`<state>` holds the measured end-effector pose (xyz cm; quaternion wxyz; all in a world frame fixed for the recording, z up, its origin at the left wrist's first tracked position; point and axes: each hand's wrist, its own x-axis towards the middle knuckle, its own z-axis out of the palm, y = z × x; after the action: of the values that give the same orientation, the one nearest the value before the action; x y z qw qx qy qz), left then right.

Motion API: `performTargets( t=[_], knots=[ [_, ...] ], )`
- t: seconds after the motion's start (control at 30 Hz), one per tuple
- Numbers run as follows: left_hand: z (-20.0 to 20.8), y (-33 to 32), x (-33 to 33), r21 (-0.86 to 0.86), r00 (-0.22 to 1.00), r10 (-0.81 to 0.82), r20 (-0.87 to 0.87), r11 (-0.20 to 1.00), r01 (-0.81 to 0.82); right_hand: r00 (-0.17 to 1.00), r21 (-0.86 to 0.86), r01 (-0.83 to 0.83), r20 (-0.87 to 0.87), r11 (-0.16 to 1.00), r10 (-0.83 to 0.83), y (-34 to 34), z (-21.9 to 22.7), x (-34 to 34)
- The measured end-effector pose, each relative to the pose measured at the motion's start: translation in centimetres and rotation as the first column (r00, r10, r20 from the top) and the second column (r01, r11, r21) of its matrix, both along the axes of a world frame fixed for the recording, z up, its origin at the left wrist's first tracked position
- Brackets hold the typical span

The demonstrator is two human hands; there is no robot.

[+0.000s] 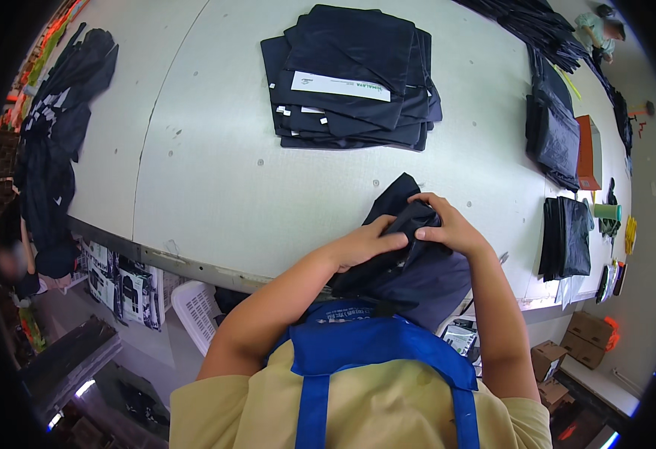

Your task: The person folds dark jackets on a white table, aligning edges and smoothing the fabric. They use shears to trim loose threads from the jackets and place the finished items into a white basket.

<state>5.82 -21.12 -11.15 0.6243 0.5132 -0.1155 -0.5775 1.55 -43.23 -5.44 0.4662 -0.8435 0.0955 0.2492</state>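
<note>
A dark navy garment (436, 277) is bunched up in front of my body, its lower part hanging over the table's near edge. Both hands grip its gathered upper part. My left hand (371, 243) pinches the cloth with thumb and fingers from the left. On the other side my right hand (448, 227) has its fingers curled over the fold, thumb pressed toward the left thumb. A pointed flap of the cloth rises beyond the hands onto the table. Beyond that lies a stack of folded dark garments (350, 52) with a white printed strip across it.
The pale table (216, 150) carries a heap of dark garments (66, 112) along its left side. To the right are stacks in clear plastic (565, 238), an orange box (589, 153) and a green roll (607, 212). A white plastic basket (193, 310) stands below the near edge. Other people are at both far sides.
</note>
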Motion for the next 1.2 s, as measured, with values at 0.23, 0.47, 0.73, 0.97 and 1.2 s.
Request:
performTargets(
  t=[0.23, 0.47, 0.73, 0.97, 1.2],
  knots=[
    [-4.8, -0.7, 0.1, 0.159, 0.810, -0.362, 0.461, 0.932, 0.326, 0.999, 0.238, 0.040, 0.008, 0.970, -0.043, 0.5, 1.3, -0.9],
    [-3.2, 0.4, -0.1, 0.418, 0.512, -0.365, 0.778, 0.908, 0.012, 0.989, 0.442, 0.125, 0.021, 0.888, -0.150, -0.3, 0.8, -2.7],
    [0.3, -0.3, 0.6, 0.211, 0.683, 0.216, 0.697, 0.849, -0.484, 0.896, -0.462, 0.049, 0.413, 0.885, 0.166, 3.6, -0.8, -1.9],
    [1.6, -1.7, 0.2, -0.050, 0.000, 0.056, 0.998, 0.899, -0.436, 0.903, -0.732, 0.116, 0.359, 0.671, 0.236, 7.0, -1.8, -2.0],
    [0.5, -0.4, -1.4, -0.035, -0.151, -0.011, 0.989, 0.954, -0.298, 0.915, -0.573, 0.287, 0.402, 0.768, -0.042, 6.8, -7.8, -1.5]
  ],
)
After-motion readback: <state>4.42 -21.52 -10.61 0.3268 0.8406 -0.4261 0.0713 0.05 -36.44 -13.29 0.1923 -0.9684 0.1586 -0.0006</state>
